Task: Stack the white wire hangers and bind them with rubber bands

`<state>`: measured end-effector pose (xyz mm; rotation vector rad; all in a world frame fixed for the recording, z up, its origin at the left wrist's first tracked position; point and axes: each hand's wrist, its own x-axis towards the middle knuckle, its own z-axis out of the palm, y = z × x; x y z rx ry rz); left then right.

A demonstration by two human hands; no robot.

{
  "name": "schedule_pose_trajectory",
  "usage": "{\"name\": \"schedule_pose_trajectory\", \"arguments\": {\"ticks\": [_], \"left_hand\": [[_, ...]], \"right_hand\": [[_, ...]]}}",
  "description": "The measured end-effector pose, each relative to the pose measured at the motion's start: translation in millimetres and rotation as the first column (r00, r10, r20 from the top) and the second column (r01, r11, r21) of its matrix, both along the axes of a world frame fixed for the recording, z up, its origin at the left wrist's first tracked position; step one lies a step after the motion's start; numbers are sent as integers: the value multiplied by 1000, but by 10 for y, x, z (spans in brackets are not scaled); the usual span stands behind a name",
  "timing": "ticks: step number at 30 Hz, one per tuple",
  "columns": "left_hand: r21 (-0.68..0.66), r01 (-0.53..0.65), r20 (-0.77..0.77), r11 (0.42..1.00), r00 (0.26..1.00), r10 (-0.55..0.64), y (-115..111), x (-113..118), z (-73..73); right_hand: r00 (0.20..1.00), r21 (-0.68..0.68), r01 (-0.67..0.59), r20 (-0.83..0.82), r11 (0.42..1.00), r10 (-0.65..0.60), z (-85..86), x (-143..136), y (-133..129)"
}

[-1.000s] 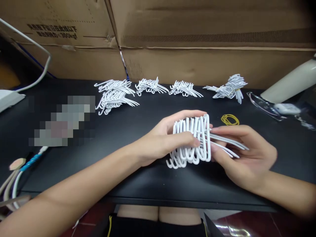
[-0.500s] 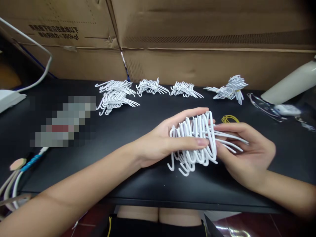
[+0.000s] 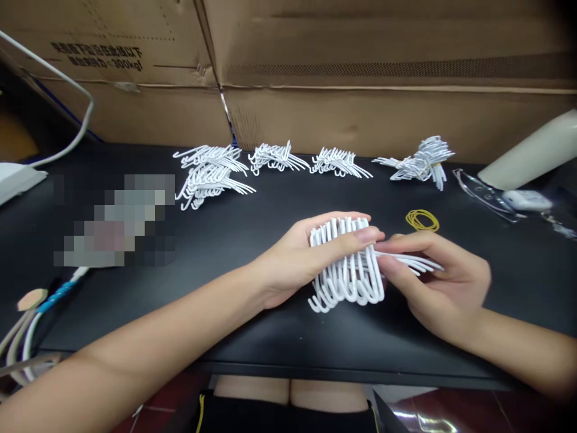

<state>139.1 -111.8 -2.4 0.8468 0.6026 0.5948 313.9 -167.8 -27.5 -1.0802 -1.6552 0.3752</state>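
Observation:
A bundle of white hooks (image 3: 347, 282), nested in a row with their curved ends down, is held above the black table. My left hand (image 3: 315, 252) wraps round the bundle from the left, its thumb across the front and its fingers behind. From the right, my right hand (image 3: 442, 282) pinches the bundle's straight ends, with thumb and forefinger closed on the thin prongs that stick out to the right. Some of its other fingers are partly hidden. Just beyond my right hand lie several yellow rubber bands (image 3: 422, 220) on the table.
Along the back of the black table (image 3: 270, 343) lie several piles of white hooks (image 3: 211, 174) and, further right, a tied bundle (image 3: 421, 162). A white bottle (image 3: 532, 150) and glasses (image 3: 484, 195) are at right. Cardboard boxes (image 3: 383, 120) stand behind; cables (image 3: 27, 337) run at left.
The bundle has turned and its hooks now line up more evenly, with the curved ends level. My right hand has shifted slightly down and left, uncovering the rubber bands.

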Motion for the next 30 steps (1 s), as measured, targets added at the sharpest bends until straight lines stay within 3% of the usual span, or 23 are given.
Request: {"name": "schedule_pose_trajectory", "arguments": {"ticks": [9,30], "left_hand": [[-38,-20,17,999,1000,21,4,-2,15],[43,-48,13,998,999,47,-35,-8,23]], "right_hand": [[991,-31,-131,-32,991,130,10,-11,15],[974,-139,-201,-129,970,184,-10,1,-13]]}}
